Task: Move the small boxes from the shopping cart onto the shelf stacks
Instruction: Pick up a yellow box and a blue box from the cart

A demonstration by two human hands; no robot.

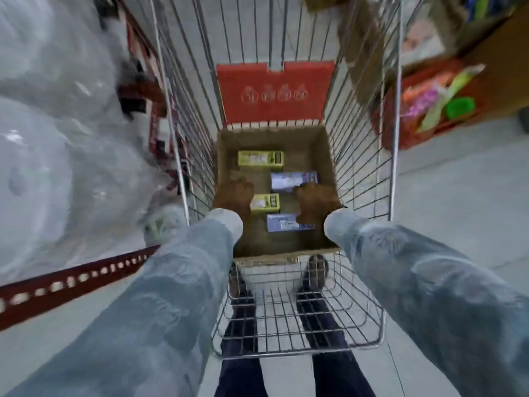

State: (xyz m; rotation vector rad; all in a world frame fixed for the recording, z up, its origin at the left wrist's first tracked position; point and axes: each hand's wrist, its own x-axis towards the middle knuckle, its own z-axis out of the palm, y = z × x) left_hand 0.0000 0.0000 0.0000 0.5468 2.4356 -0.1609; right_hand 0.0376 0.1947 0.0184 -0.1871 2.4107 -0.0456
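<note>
Inside the cart (369, 156), a carton (323, 144) holds four small boxes (260, 160); left hand (233, 194) and right hand (313, 203) reach in, grip unclear.

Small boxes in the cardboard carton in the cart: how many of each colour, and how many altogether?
Yellow-green boxes: 2, the far one and the near one beside the left hand.
Purple-blue boxes: 2, the far one and the near one, both partly under the right hand.
Total: 4
</note>
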